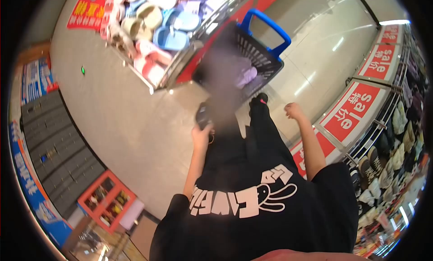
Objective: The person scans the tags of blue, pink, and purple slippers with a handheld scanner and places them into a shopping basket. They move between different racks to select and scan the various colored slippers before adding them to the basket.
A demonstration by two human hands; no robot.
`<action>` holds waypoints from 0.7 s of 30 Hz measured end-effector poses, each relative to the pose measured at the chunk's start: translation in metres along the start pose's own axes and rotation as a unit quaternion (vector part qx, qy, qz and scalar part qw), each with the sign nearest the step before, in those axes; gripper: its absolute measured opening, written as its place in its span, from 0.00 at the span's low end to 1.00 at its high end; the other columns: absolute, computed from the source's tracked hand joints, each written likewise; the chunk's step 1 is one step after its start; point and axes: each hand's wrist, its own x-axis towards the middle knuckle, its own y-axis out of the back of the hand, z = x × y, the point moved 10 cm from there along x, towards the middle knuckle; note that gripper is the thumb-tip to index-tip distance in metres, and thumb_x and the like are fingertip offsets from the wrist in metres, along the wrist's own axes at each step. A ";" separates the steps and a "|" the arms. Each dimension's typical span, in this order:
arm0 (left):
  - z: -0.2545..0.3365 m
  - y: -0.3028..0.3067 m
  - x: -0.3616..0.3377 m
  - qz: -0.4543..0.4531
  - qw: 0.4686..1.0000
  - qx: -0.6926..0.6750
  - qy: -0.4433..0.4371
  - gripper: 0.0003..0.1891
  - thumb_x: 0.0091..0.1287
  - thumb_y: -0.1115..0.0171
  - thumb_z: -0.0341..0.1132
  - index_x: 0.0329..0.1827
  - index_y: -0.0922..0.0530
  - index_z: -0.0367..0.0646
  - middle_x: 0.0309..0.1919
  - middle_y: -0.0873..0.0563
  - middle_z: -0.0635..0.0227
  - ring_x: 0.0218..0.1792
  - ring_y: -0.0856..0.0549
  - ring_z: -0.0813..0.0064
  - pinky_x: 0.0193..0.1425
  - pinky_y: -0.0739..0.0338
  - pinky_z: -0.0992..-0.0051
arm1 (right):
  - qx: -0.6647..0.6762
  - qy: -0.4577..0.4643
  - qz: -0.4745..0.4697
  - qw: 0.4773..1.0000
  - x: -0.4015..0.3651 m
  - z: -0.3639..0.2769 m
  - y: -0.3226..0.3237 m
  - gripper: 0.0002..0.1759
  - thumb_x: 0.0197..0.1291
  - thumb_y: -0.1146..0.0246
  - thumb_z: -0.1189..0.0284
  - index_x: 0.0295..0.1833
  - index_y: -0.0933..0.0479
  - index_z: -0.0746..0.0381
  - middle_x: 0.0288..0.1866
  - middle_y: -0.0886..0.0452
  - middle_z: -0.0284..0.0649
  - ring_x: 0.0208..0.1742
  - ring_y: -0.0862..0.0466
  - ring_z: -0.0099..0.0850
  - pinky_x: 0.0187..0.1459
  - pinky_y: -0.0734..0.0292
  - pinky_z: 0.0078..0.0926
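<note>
My left hand [201, 134] hangs beside my left leg, its fingers curled round a small dark object [204, 115] whose kind I cannot make out. A thin ring-like loop shows by that wrist. On the other side, my right hand [294, 111] is loosely closed in front of the sale shelf, with nothing visible in it. Ahead of my feet is a black shopping basket [266, 58] with a blue handle [267, 28]. Purple slippers [246, 76] lie inside it. A dark blurred smear hides part of the basket and my left leg.
Pastel slippers [169, 35] fill a display bin [173, 78] ahead on the left. Along the right runs a shoe rack [383, 148] with red sale signs [352, 111]. Grey lockers [58, 148] and a red-framed case [107, 201] stand at left. Tiled floor [122, 121] lies between.
</note>
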 end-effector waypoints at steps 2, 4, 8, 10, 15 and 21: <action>-0.012 -0.018 -0.023 -0.039 0.994 0.101 0.003 0.15 0.56 0.32 0.33 0.42 0.19 0.32 0.31 0.13 0.55 0.27 0.13 0.65 0.34 0.19 0.69 | -0.086 -0.064 -0.011 0.994 0.006 0.048 0.028 0.13 0.60 0.41 0.69 0.40 0.20 0.69 0.23 0.17 0.48 0.18 0.17 0.35 0.21 0.21 0.31; 0.018 -0.039 -0.045 -0.060 0.923 0.305 -0.227 0.19 0.54 0.31 0.34 0.47 0.18 0.34 0.34 0.12 0.53 0.36 0.11 0.59 0.43 0.19 0.67 | -0.102 -0.106 -0.012 0.989 0.007 0.076 0.046 0.13 0.61 0.42 0.69 0.40 0.20 0.69 0.24 0.16 0.48 0.19 0.16 0.35 0.21 0.21 0.32; -0.038 -0.024 -0.043 -0.021 0.975 0.212 -0.065 0.22 0.52 0.30 0.35 0.51 0.18 0.36 0.36 0.12 0.52 0.38 0.12 0.58 0.46 0.20 0.66 | -0.068 -0.093 0.018 0.993 -0.004 0.074 0.029 0.15 0.61 0.47 0.69 0.41 0.20 0.69 0.27 0.15 0.50 0.22 0.14 0.37 0.24 0.18 0.35; -0.063 -0.019 -0.051 0.005 0.991 0.135 0.028 0.20 0.54 0.31 0.34 0.49 0.18 0.33 0.29 0.13 0.56 0.29 0.13 0.69 0.37 0.20 0.70 | -0.038 -0.068 -0.062 0.995 -0.018 0.054 -0.010 0.15 0.61 0.47 0.69 0.42 0.19 0.68 0.29 0.14 0.49 0.24 0.14 0.38 0.25 0.18 0.35; -0.120 -0.037 -0.050 0.008 0.999 -0.001 0.052 0.16 0.57 0.34 0.32 0.45 0.19 0.30 0.26 0.14 0.60 0.26 0.15 0.75 0.31 0.22 0.75 | -0.244 0.047 -0.041 0.968 -0.014 -0.014 0.029 0.17 0.61 0.43 0.65 0.44 0.17 0.66 0.32 0.14 0.49 0.30 0.12 0.38 0.31 0.17 0.33; -0.094 -0.046 -0.076 0.025 0.982 -0.181 0.056 0.10 0.56 0.35 0.28 0.39 0.21 0.32 0.26 0.17 0.63 0.24 0.17 0.74 0.32 0.21 0.75 | -0.183 0.180 0.092 0.962 -0.034 -0.159 0.102 0.15 0.57 0.39 0.70 0.48 0.17 0.65 0.34 0.16 0.55 0.41 0.16 0.52 0.48 0.21 0.46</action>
